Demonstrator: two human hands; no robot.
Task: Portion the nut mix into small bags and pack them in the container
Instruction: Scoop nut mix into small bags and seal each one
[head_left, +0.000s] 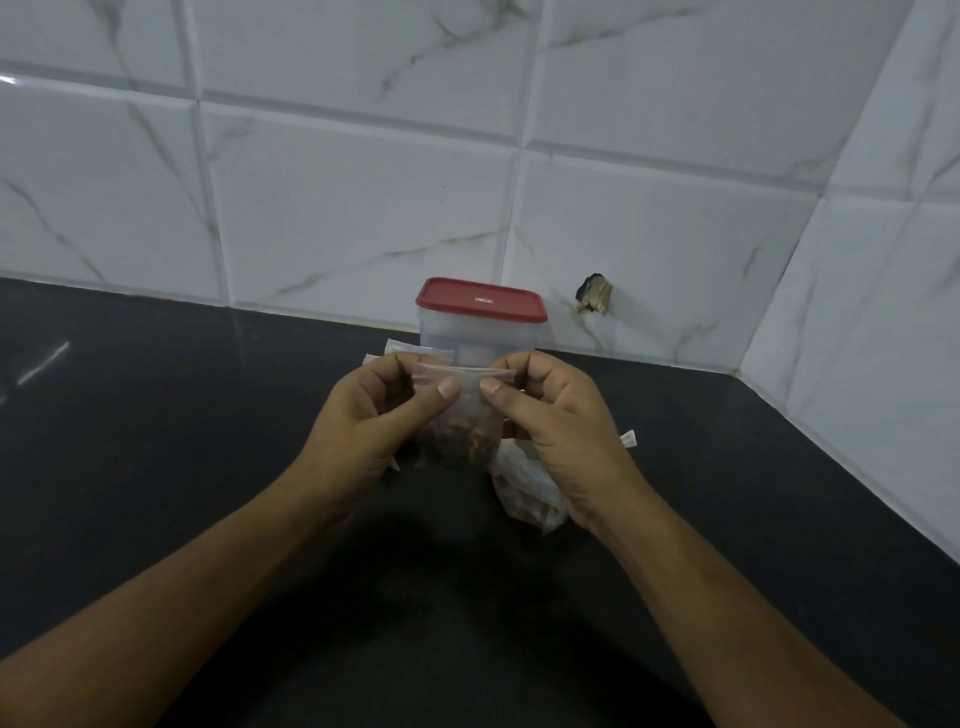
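Note:
A small clear zip bag (462, 415) with brown nuts in its lower half hangs between both hands above the black counter. My left hand (374, 421) pinches the bag's top strip on the left, thumb in front. My right hand (550, 431) pinches the strip on the right. Behind the hands stands a clear plastic container (480, 332) with a red lid (480, 300) on it. Another clear bag with nuts (530, 493) lies on the counter under my right hand, partly hidden.
More small clear bags (395, 349) lie left of the container, mostly hidden behind my left hand. A white scrap (628, 438) lies to the right. The black counter (182, 441) meets white tiled walls at the back and right. A chipped hole (595, 293) marks the back wall.

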